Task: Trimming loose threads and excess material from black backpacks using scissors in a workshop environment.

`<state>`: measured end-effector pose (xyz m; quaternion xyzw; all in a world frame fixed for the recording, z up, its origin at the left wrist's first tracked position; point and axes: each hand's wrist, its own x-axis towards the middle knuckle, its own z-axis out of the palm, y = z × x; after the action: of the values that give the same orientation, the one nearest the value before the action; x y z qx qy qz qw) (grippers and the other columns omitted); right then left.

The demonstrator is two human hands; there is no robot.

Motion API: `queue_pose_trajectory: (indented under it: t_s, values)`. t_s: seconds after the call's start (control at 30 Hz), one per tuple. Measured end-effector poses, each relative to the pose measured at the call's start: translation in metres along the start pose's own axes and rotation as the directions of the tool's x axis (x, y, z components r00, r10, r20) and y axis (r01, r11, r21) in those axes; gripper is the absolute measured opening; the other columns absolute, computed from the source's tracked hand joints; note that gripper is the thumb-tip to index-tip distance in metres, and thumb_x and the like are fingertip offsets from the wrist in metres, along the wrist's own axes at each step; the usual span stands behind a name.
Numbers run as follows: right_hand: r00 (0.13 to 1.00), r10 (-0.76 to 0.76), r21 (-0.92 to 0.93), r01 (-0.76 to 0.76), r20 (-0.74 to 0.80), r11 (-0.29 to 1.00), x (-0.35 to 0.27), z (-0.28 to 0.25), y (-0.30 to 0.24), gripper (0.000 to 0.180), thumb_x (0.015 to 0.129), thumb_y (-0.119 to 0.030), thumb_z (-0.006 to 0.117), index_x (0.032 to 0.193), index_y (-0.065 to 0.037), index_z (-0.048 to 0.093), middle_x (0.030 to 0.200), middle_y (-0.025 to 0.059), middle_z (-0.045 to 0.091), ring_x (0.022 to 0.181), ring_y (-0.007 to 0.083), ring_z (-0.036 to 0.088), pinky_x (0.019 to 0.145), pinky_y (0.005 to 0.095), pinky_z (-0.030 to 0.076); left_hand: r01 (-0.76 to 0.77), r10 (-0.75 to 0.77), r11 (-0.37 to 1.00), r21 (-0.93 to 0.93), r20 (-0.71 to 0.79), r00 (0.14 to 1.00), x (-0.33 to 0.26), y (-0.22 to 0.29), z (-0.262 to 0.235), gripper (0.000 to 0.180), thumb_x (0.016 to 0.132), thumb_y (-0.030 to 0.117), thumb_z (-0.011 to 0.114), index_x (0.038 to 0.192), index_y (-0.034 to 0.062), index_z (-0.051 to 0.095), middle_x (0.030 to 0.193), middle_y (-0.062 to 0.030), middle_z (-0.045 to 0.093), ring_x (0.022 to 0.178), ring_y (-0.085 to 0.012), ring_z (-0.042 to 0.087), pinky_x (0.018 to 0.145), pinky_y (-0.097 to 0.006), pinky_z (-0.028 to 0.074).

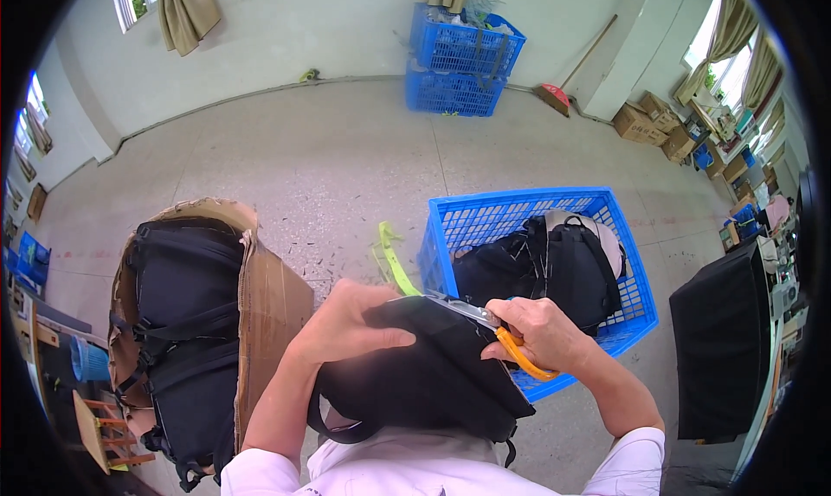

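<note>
My right hand (541, 330) grips scissors (518, 354) with orange handles. Their metal blades point left along the top edge of a black fabric bag (424, 366), which lies across my lap. My left hand (351, 327) holds that bag near its upper left corner, thumb on top and the other fingers partly hidden. A bright yellow-green strip (396, 269) extends beyond the bag's edge by the blade tips; whether it is attached, I cannot tell. A black strap loop (333, 427) hangs at the bag's lower left.
At my left stands an open cardboard box (273, 323) packed with black bags (190, 275). A blue plastic crate (645, 310) holding more black bags stands ahead right. Farther off are stacked blue crates (454, 93), a broom (593, 50), a red dustpan (552, 99) and cartons (639, 124). Scraps litter the floor.
</note>
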<state>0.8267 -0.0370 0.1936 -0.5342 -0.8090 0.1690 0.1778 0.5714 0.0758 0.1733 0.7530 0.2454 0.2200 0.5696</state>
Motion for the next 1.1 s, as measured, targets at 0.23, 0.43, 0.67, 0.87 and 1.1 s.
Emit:
queue_pose_trajectory:
  t_s: [0.23, 0.43, 0.67, 0.87, 1.1]
  values:
    - [0.992, 0.105, 0.329, -0.079, -0.065, 0.941, -0.004, 0.013, 0.005, 0.056, 0.068, -0.037, 0.077, 0.104, -0.002, 0.054, 0.069, 0.0080, 0.052, 0.057, 0.0151, 0.051, 0.055, 0.0255, 0.044, 0.016, -0.014, 0.996, -0.084, 0.021, 1.000, 0.003, 0.001, 0.000, 0.031, 0.068, 0.014, 0.075, 0.093, -0.0016, 0.064, 0.070, -0.0093, 0.063, 0.063, -0.0094, 0.053, 0.062, -0.026, 0.045]
    - [0.959, 0.274, 0.898, -0.180, 0.070, 0.401, 0.022, 0.034, -0.008, 0.056, 0.069, -0.005, 0.076, 0.119, -0.004, 0.051, 0.098, 0.0007, 0.058, 0.093, 0.0068, 0.051, 0.086, 0.0233, 0.040, 0.083, -0.082, 0.997, -0.003, 0.069, 0.994, 0.013, -0.013, 0.004, 0.028, 0.067, 0.011, 0.078, 0.090, 0.0007, 0.065, 0.073, 0.0013, 0.061, 0.068, -0.0037, 0.050, 0.064, -0.021, 0.043]
    - [0.868, 0.467, 0.921, -0.027, -0.171, 0.389, 0.022, 0.036, 0.008, 0.051, 0.061, -0.004, 0.070, 0.110, -0.002, 0.055, 0.092, 0.0039, 0.061, 0.081, 0.0105, 0.058, 0.075, 0.0234, 0.046, 0.097, -0.043, 0.994, 0.040, -0.685, 0.727, -0.046, -0.085, -0.022, 0.069, 0.071, 0.039, 0.069, 0.125, 0.0034, 0.045, 0.114, -0.0088, 0.056, 0.105, -0.0189, 0.053, 0.091, -0.033, 0.040]
    - [0.751, 0.495, 0.887, 0.451, -0.437, 0.100, 0.026, 0.040, 0.013, 0.060, 0.056, -0.005, 0.066, 0.113, 0.000, 0.048, 0.101, 0.0082, 0.060, 0.088, 0.0166, 0.060, 0.084, 0.0283, 0.047, -0.027, -0.204, 0.795, -0.607, -0.309, 0.929, -0.045, -0.142, 0.036, 0.058, 0.082, 0.023, 0.063, 0.131, 0.0007, 0.041, 0.124, -0.0084, 0.051, 0.113, -0.0151, 0.047, 0.094, -0.030, 0.038]
    - [0.413, 0.660, 0.765, 0.482, -0.627, 0.426, -0.026, 0.090, 0.040, 0.057, 0.060, -0.004, 0.074, 0.112, -0.004, 0.050, 0.096, 0.0068, 0.058, 0.087, 0.0164, 0.059, 0.080, 0.0292, 0.049, -0.309, 0.040, 0.847, -0.434, -0.526, 0.850, -0.001, -0.025, -0.067, 0.027, 0.074, -0.003, 0.060, 0.100, 0.0019, 0.065, 0.081, -0.0001, 0.064, 0.070, -0.0073, 0.058, 0.064, -0.021, 0.045]
